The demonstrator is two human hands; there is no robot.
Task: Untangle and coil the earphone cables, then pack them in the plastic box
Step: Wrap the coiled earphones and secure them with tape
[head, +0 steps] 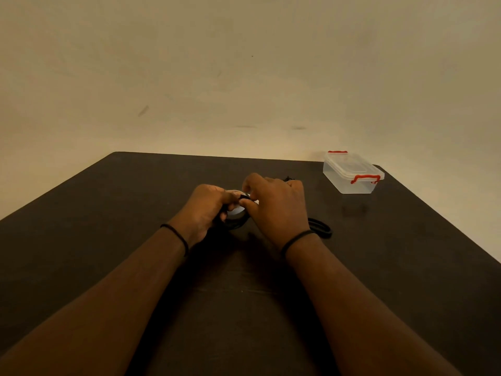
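My left hand (207, 210) and my right hand (273, 204) meet over the middle of the dark table (135, 199). Both pinch a black earphone cable (235, 225) that loops below and between them. A small white round object (235, 210) shows between the hands, mostly hidden. A second black cable coil (321, 229) lies flat on the table just right of my right wrist. A bit of black cable (288, 178) sticks out behind my right hand. The clear plastic box (352, 173) with red latches stands at the far right, lid on.
The table's far edge meets a plain beige wall (244, 77). The right table edge runs diagonally just past the box. Each wrist carries a thin black band.
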